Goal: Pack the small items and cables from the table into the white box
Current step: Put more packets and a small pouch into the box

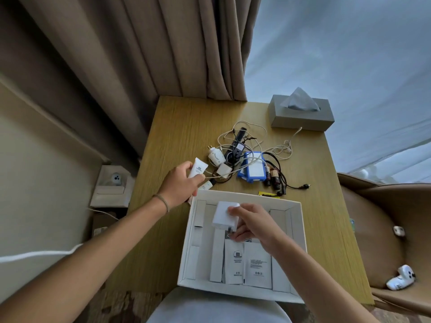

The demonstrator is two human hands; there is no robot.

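Observation:
The white box (298,229) lies open at the near edge of the wooden table (182,136), with white packets flat inside it. My right hand (250,226) holds a white charger block (225,214) over the box's far half. My left hand (180,185) grips a white tube (197,168) just beyond the box's far left corner. Behind the box lies a tangle of white and black cables (256,148) with a white plug adapter (215,156), a blue case (253,170) and small brown bottles (272,177).
A grey tissue box (300,115) stands at the table's far right corner. Curtains hang behind the table. A tan chair (382,229) on the right holds a white game controller (401,279). A yellow-black item (268,194) lies by the box's far edge.

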